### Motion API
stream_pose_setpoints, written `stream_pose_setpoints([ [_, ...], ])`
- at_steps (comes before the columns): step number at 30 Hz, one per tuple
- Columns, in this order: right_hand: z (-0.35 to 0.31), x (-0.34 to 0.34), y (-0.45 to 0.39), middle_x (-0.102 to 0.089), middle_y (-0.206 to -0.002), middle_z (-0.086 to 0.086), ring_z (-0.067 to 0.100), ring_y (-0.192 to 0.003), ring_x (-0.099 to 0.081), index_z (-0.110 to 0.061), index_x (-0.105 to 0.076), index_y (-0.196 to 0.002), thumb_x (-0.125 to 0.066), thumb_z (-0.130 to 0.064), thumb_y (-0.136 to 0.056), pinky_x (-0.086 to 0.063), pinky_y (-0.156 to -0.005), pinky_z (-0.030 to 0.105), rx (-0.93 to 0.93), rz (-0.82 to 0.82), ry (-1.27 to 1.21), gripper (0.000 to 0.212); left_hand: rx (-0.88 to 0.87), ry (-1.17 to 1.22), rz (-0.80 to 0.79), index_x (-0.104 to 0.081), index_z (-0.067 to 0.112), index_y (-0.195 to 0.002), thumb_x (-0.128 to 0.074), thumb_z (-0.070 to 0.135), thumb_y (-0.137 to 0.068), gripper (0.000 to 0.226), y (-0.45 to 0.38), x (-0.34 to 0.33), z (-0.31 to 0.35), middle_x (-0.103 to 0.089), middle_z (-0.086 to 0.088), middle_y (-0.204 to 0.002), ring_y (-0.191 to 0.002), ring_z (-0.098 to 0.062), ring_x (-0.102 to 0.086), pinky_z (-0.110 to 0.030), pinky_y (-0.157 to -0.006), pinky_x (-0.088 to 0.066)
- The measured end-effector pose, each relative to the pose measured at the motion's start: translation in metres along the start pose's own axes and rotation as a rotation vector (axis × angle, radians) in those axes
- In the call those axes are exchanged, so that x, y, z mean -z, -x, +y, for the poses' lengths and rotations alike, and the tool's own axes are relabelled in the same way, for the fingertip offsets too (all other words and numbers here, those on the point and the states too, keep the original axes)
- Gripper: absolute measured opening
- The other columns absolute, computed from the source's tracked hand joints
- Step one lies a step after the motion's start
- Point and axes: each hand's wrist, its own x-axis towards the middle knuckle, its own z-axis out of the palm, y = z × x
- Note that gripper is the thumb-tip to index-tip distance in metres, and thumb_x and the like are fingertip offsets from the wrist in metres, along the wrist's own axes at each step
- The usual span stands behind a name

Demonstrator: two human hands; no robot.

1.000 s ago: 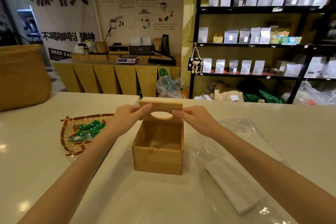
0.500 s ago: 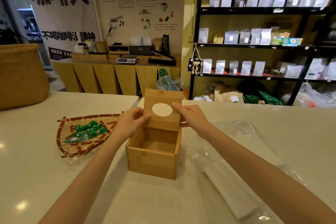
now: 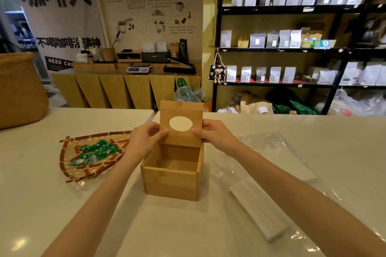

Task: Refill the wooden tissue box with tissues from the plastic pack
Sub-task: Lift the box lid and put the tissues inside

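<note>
Fingers (image 3: 160,132) of both hands pinch the side edges of a wooden lid (image 3: 181,123), holding it upright above the far wall of the open tissue box (image 3: 172,181). Left to right across the counter (image 3: 208,231): a woven tray (image 3: 66,152) of green packets, the left hand (image 3: 144,142), the empty box near the middle, the right hand (image 3: 217,134), then the tissue stack (image 3: 257,213) on its opened plastic pack (image 3: 277,152) toward the right edge. Opening appears to be the step in hand; next, the lid likely needs setting aside so a hand can fetch the tissues.
</note>
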Motion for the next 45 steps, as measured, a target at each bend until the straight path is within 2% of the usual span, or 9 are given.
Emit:
stream_pose_setpoints([
  [9, -0.005, 0.014, 0.013, -0.063, -0.103, 0.003, 0.009, -0.088, -0.061, -0.007, -0.058, -0.116, -0.062, -0.023, -0.086, -0.051, -0.082, 0.026, -0.035, 0.077, 0.045, 0.034, 0.009, -0.104, 0.084, -0.046, 0.011, -0.129, -0.060, 0.033, -0.083, 0.053, 0.012, 0.002, 0.010, -0.055, -0.011, -0.131, -0.120, -0.026, -0.051, -0.041, -0.098, -0.042],
  [13, -0.008, 0.054, 0.043, -0.068, -0.102, 0.008, 0.020, -0.095, -0.064, -0.009, -0.063, -0.108, -0.064, -0.018, -0.084, -0.051, -0.082, 0.031, -0.098, 0.093, 0.225, 0.026, -0.349, -0.189, 0.367, -0.055, 0.010, -0.120, -0.061, 0.024, -0.084, 0.040, 0.047, 0.004, 0.049, -0.057, -0.011, -0.126, -0.118, -0.024, -0.051, -0.033, -0.098, -0.038],
  [18, 0.002, 0.093, 0.091, -0.067, -0.093, 0.007, 0.014, -0.075, -0.063, -0.005, -0.065, -0.106, -0.067, -0.021, -0.081, -0.048, -0.061, 0.015, -0.247, 0.068, 0.500, 0.029, -0.654, -0.076, -0.077, -0.066, 0.016, -0.101, -0.059, 0.026, -0.084, 0.021, 0.101, -0.029, 0.101, -0.066, 0.000, -0.107, -0.101, -0.012, -0.058, -0.030, -0.089, -0.049],
  [25, 0.022, 0.099, 0.150, -0.065, -0.098, 0.003, 0.016, -0.087, -0.059, -0.012, -0.064, -0.105, -0.059, -0.047, -0.083, -0.047, -0.080, 0.032, -0.417, 0.005, 0.709, 0.041, -0.362, -0.371, -0.642, -0.027, 0.015, -0.141, -0.044, 0.038, -0.092, 0.056, 0.103, -0.113, 0.097, -0.036, -0.005, -0.147, -0.135, -0.020, -0.031, -0.029, -0.107, -0.026],
  [29, 0.028, 0.093, 0.162, -0.061, -0.107, 0.000, 0.019, -0.099, -0.057, -0.013, -0.057, -0.116, -0.060, -0.054, -0.077, -0.044, -0.083, 0.032, -0.506, -0.029, 0.827, 0.057, -0.243, -0.345, -0.717, -0.031, 0.011, -0.138, -0.051, 0.040, -0.088, 0.062, 0.095, -0.122, 0.092, -0.041, -0.009, -0.142, -0.130, -0.023, -0.036, -0.027, -0.098, -0.031],
  [32, 0.032, 0.089, 0.160, -0.056, -0.086, 0.004, 0.022, -0.081, -0.056, 0.000, -0.062, -0.107, -0.067, -0.051, -0.071, -0.038, -0.069, 0.031, -0.561, -0.014, 0.743, 0.062, -0.189, -0.258, -0.734, -0.042, 0.011, -0.133, -0.061, 0.038, -0.081, 0.062, 0.091, -0.119, 0.094, -0.049, -0.007, -0.136, -0.121, -0.021, -0.046, -0.023, -0.085, -0.032],
  [37, 0.028, 0.090, 0.153, -0.055, -0.081, 0.006, 0.018, -0.062, -0.049, 0.002, -0.065, -0.103, -0.077, -0.037, -0.067, -0.035, -0.051, 0.025, -0.638, 0.003, 0.570, 0.054, -0.150, -0.190, -0.743, -0.047, 0.014, -0.129, -0.068, 0.033, -0.077, 0.059, 0.089, -0.121, 0.095, -0.054, -0.003, -0.130, -0.109, -0.015, -0.048, -0.021, -0.083, -0.033],
  [40, 0.028, 0.093, 0.151, -0.055, -0.074, 0.004, 0.015, -0.056, -0.048, -0.004, -0.066, -0.089, -0.081, -0.035, -0.064, -0.035, -0.046, 0.023, -0.667, -0.006, 0.518, 0.042, -0.176, -0.168, -0.741, -0.052, 0.013, -0.124, -0.068, 0.029, -0.077, 0.052, 0.089, -0.120, 0.096, -0.054, 0.003, -0.106, -0.093, -0.010, -0.044, -0.014, -0.065, -0.036],
  [45, 0.030, 0.096, 0.149, -0.055, -0.071, 0.005, 0.020, -0.062, -0.050, -0.012, -0.062, -0.079, -0.082, -0.035, -0.060, -0.037, -0.054, 0.026, -0.685, -0.047, 0.457, 0.036, -0.174, -0.133, -0.731, -0.054, 0.013, -0.121, -0.069, 0.027, -0.077, 0.049, 0.089, -0.122, 0.095, -0.048, 0.008, -0.099, -0.090, -0.011, -0.045, -0.004, -0.060, -0.029],
])
